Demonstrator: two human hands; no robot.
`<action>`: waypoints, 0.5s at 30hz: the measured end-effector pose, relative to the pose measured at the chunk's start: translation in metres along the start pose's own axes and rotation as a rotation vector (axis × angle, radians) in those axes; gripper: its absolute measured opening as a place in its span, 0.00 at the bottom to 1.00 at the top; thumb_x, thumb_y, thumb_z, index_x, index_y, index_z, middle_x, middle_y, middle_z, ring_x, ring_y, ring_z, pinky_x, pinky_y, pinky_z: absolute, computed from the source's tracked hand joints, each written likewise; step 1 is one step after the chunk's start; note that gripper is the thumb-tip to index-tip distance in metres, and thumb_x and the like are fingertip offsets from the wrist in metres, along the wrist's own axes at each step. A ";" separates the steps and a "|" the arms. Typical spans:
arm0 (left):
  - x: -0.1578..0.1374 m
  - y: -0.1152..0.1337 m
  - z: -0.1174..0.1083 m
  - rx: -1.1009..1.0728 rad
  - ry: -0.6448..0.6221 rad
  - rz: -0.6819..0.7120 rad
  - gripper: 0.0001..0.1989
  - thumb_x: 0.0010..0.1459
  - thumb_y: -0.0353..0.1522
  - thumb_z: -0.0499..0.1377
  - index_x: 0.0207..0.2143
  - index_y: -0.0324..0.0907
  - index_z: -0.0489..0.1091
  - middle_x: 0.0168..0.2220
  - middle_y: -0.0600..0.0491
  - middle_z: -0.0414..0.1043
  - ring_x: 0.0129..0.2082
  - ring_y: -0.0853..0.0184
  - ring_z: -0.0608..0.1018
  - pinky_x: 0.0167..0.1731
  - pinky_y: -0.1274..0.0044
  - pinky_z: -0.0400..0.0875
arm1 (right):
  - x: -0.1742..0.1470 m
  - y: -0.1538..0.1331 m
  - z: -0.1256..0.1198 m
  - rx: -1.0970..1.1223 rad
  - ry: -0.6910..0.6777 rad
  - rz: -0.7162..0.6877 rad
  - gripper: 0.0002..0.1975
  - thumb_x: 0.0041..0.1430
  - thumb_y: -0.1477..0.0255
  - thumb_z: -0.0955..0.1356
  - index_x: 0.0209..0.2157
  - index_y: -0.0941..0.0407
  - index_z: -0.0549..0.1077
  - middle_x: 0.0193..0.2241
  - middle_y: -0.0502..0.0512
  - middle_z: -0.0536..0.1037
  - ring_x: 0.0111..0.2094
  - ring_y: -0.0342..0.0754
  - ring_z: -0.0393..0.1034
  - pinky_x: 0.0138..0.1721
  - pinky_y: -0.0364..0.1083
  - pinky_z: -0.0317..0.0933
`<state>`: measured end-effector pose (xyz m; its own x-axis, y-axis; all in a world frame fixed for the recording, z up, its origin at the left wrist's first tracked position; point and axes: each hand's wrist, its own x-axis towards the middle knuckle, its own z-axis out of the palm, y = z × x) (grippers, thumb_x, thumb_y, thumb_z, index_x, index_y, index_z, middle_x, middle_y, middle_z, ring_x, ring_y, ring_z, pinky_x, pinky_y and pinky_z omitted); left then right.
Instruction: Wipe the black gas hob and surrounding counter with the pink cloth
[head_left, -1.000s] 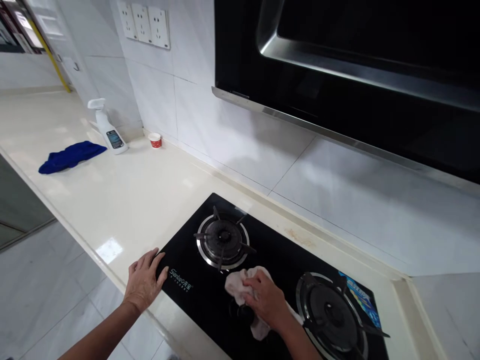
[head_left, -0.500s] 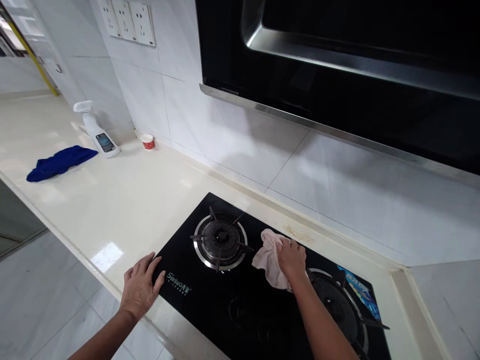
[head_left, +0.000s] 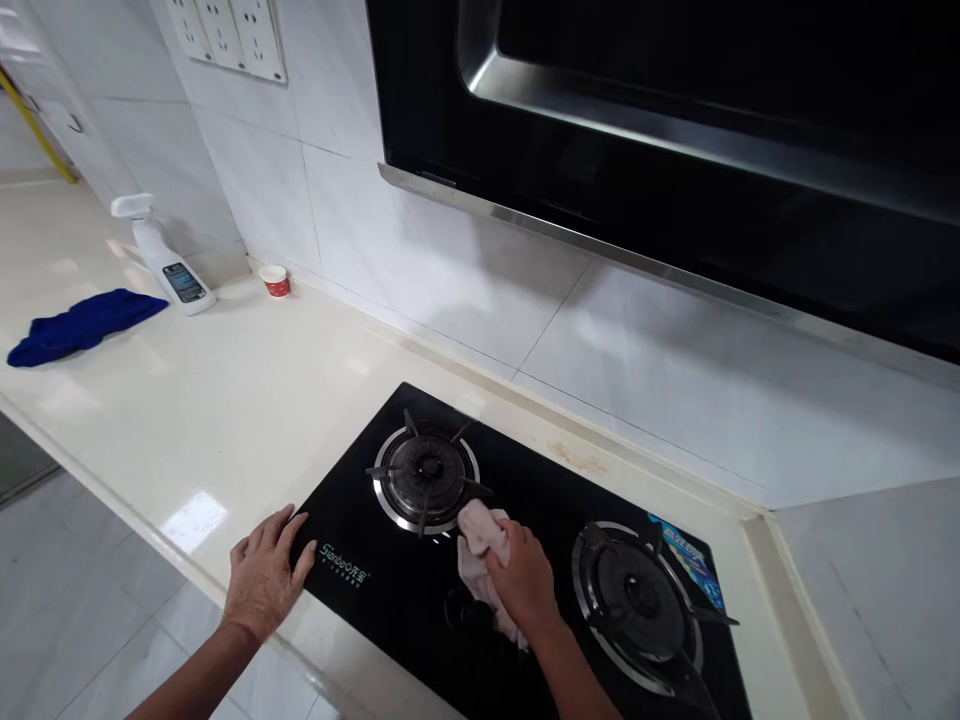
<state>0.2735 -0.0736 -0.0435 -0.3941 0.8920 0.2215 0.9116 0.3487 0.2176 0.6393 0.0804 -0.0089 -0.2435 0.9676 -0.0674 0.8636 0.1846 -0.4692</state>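
Observation:
A crumpled pale pink cloth [head_left: 480, 560] is gripped in my right hand [head_left: 525, 578], pressed on the black glass gas stove [head_left: 525, 480] between its two burners. The cloth's lower part lies by a dark knob [head_left: 466, 612], partly covering it. My left hand [head_left: 268, 572] rests with fingers spread at the stove's left front edge, beside the printed brand lettering, and holds nothing. The left burner [head_left: 427, 475] is just left of the cloth; the right burner [head_left: 637, 600] sits to the right of my right forearm.
On the cream countertop [head_left: 247, 400], a blue cloth [head_left: 86, 325], a white spray bottle [head_left: 174, 265] and a small red-and-white cup [head_left: 275, 281] stand toward the left. A brownish stain [head_left: 576, 457] marks the counter behind the stove. The black range hood [head_left: 637, 130] overhangs at upper right.
My right hand has drawn the pink cloth from the stove's back part toward the front and left, near the knob. My left hand stays at the edge. The view has shifted slightly right.

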 end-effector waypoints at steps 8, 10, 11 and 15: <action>0.000 0.000 -0.001 -0.019 -0.001 -0.004 0.24 0.67 0.44 0.48 0.57 0.44 0.69 0.61 0.44 0.69 0.59 0.53 0.70 0.54 0.58 0.64 | 0.023 0.027 -0.040 0.878 -0.078 0.119 0.31 0.61 0.51 0.62 0.60 0.53 0.65 0.50 0.59 0.78 0.53 0.56 0.72 0.50 0.53 0.69; -0.001 0.000 -0.001 -0.020 0.001 -0.012 0.24 0.66 0.45 0.48 0.57 0.44 0.69 0.61 0.44 0.69 0.59 0.53 0.70 0.55 0.57 0.64 | 0.038 0.045 -0.054 0.713 -0.147 0.079 0.31 0.59 0.53 0.63 0.61 0.53 0.66 0.54 0.60 0.75 0.57 0.57 0.69 0.54 0.54 0.66; -0.001 0.000 -0.001 -0.019 0.001 -0.015 0.24 0.66 0.45 0.48 0.57 0.44 0.70 0.61 0.44 0.69 0.59 0.53 0.70 0.55 0.57 0.64 | 0.045 0.054 -0.059 0.586 -0.146 0.066 0.31 0.57 0.55 0.65 0.61 0.53 0.66 0.58 0.61 0.72 0.59 0.57 0.66 0.57 0.55 0.64; -0.002 0.000 0.000 -0.019 -0.007 -0.011 0.24 0.67 0.45 0.48 0.57 0.44 0.69 0.61 0.44 0.69 0.59 0.53 0.70 0.54 0.58 0.64 | 0.060 0.071 -0.068 0.230 -0.060 -0.007 0.35 0.57 0.64 0.63 0.67 0.53 0.59 0.67 0.63 0.58 0.63 0.56 0.60 0.60 0.56 0.59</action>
<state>0.2739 -0.0756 -0.0438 -0.4036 0.8900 0.2123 0.9047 0.3535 0.2380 0.7155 0.1635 0.0136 -0.2810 0.9531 -0.1121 0.7398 0.1408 -0.6579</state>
